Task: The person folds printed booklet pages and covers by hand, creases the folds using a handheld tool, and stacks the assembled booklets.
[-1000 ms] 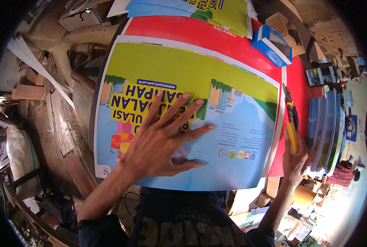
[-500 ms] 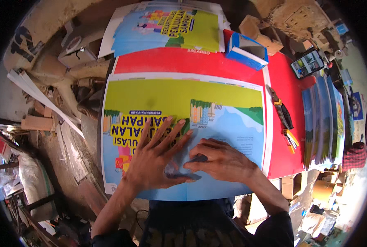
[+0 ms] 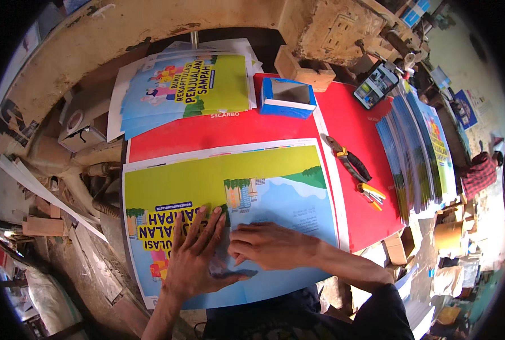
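A large printed sheet (image 3: 229,170) in green and light blue lies in front of me, its lettering upside down from where I stand. My left hand (image 3: 193,260) rests palm down on its left half, fingers spread and thumb stretched to the right. Just right of that thumb, my right hand (image 3: 269,245) is closed and pressed against the sheet near its middle. Whatever its curled fingers hold, if anything, is hidden beneath them.
Beyond the sheet is a red board (image 3: 179,136) with a pile of printed sheets (image 3: 162,85) and a blue box (image 3: 287,99). To the right lie pliers (image 3: 350,160), a yellow-handled tool (image 3: 371,195), a propped phone (image 3: 376,85) and a stack of booklets (image 3: 414,156). A wooden block (image 3: 304,71) stands behind.
The whole view has shifted, so the sheet sits lower and further left in the picture. My right hand has turned, its forearm now flatter across the sheet. My left hand stays spread on the sheet.
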Tool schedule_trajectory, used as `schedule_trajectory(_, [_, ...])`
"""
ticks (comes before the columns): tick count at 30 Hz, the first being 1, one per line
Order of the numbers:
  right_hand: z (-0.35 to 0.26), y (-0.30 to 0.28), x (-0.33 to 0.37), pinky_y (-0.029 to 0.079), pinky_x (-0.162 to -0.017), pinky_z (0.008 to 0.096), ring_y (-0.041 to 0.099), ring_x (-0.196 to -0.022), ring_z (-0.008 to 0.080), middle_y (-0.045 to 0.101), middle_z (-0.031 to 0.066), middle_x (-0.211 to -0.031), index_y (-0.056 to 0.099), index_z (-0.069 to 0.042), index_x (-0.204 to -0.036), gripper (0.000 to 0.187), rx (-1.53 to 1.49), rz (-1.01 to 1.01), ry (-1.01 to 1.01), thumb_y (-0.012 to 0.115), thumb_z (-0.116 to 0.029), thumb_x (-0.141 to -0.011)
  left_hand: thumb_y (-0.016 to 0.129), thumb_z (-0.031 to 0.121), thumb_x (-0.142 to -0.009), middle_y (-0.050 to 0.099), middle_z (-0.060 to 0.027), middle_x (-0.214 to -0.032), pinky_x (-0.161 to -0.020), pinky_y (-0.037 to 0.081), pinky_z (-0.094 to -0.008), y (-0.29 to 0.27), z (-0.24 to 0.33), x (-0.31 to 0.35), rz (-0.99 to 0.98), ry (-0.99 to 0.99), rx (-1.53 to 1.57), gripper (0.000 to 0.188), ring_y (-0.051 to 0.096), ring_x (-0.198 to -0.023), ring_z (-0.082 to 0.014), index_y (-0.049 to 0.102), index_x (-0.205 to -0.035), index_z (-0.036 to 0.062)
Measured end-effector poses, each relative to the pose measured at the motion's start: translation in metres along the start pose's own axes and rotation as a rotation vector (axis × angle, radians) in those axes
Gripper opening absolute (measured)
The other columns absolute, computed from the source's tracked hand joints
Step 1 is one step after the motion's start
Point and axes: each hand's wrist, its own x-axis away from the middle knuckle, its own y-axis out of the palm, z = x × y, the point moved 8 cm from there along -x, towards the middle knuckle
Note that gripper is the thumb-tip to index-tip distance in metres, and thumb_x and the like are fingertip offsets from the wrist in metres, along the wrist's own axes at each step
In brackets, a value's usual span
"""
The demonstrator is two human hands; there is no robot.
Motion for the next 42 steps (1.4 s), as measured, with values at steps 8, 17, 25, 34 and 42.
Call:
schedule_trajectory(8, [0.138,-0.204,0.071,0.055,-0.069,0.0309,0.069,-0.07,0.0169,0.075,0.0101,-0.086,0.066,-0.002,-0.102,0.009,0.099,0.986,0.387,0.066,0.001,-0.094,0.087,0.057,-0.075,0.046,-0.0159,-0.157,-0.118,0.033,-0.0565,-0.013,0.029,0.035,0.188,0.174,0.114,0.088,0.048,-0.141,-0.0275,0.061,-0.142,0.0068])
schedule_trajectory(17, [0.191,-0.246,0.067,0.053,-0.074,0.0352,0.067,-0.077,0.0197,0.076,0.0148,-0.093,0.076,-0.002,-0.112,0.019,0.36,0.952,0.197,0.071,-0.008,-0.094,0.081,0.035,-0.086,0.063,-0.007,-0.133,-0.102,0.045,-0.045,0.04,0.058,0.108,0.103,0.158,-0.088,0.055,0.058,-0.124,-0.0284,0.066,-0.139,0.0288])
schedule_trajectory(25, [0.114,-0.163,0.137,0.053,-0.092,0.0357,0.068,-0.115,0.0235,0.072,0.0092,-0.129,0.067,-0.003,-0.135,0.062,-0.489,0.575,0.392,0.071,-0.05,-0.094,0.073,-0.004,-0.089,0.078,-0.0124,-0.09,-0.064,0.056,-0.0339,-0.155,0.082,0.077,0.723,0.279,-0.261,0.015,0.075,-0.08,-0.0215,0.074,-0.104,-0.002])
schedule_trajectory(34, [0.031,-0.112,0.164,0.049,-0.09,0.0288,0.065,-0.102,0.0121,0.074,0.0126,-0.115,0.068,0.004,-0.125,0.034,-0.539,1.118,0.361,0.075,-0.011,-0.096,0.071,0.029,-0.098,0.076,-0.0137,-0.106,-0.083,0.06,-0.0355,-0.336,0.073,-0.036,0.728,0.192,-0.459,0.032,0.075,-0.092,-0.0217,0.074,-0.118,0.0044])
schedule_trajectory(42, [0.039,-0.096,0.172,0.04,-0.073,0.0213,0.052,-0.083,0.0042,0.063,-0.003,-0.089,0.07,0.002,-0.113,0.023,-0.5,1.206,0.683,0.068,-0.019,-0.102,0.08,0.029,-0.092,0.078,-0.0131,-0.099,-0.089,0.057,-0.0361,-0.222,-0.048,-0.155,0.052,0.068,-0.027,0.029,0.073,-0.094,-0.023,0.079,-0.108,0.0041])
